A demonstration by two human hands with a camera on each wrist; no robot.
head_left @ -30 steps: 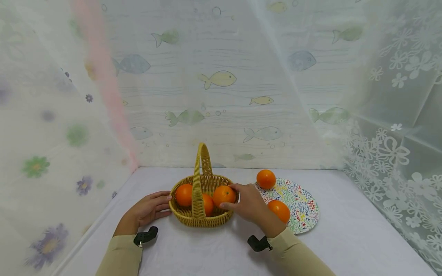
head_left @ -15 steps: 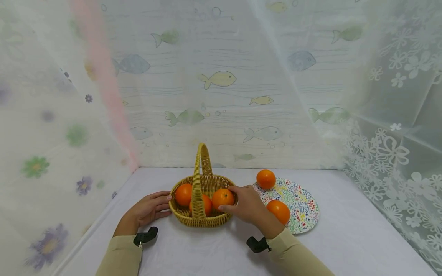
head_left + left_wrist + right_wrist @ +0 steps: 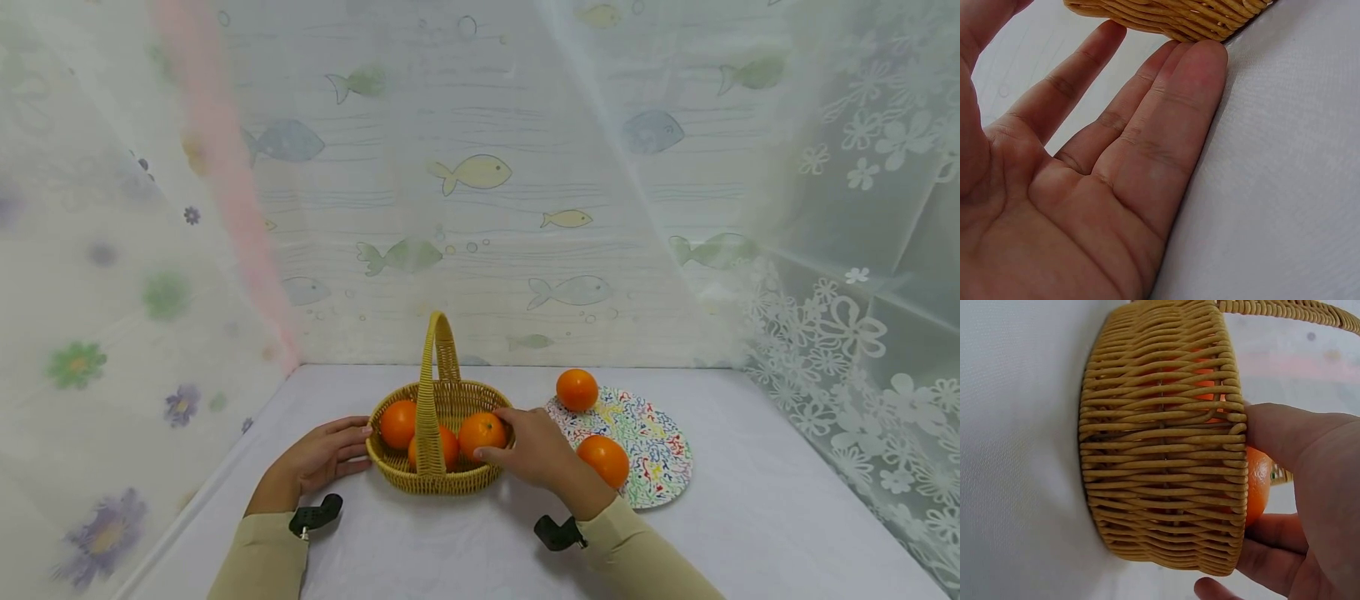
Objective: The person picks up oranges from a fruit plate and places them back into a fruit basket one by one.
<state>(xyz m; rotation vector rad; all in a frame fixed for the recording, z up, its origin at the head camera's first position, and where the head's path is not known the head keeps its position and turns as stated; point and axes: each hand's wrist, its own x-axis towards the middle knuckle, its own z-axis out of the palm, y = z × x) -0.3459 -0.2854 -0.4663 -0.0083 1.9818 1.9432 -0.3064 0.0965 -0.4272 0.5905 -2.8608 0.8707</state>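
A yellow wicker basket with a tall handle stands on the table. My right hand grips an orange inside its right end, thumb in front and fingers behind. In the right wrist view, the wicker wall hides most of that orange. Two more oranges lie in the basket, one at the left and one partly behind the handle. My left hand touches the basket's left side, its fingers stretched out with tips against the wicker.
A round plate with colourful squiggles lies to the right. One orange sits at its front left, partly behind my right forearm, and another at its back left edge. A patterned curtain hangs behind the table.
My right hand has shifted slightly left and down with its orange. The orange near the handle has moved a little left. My left hand stays in place.
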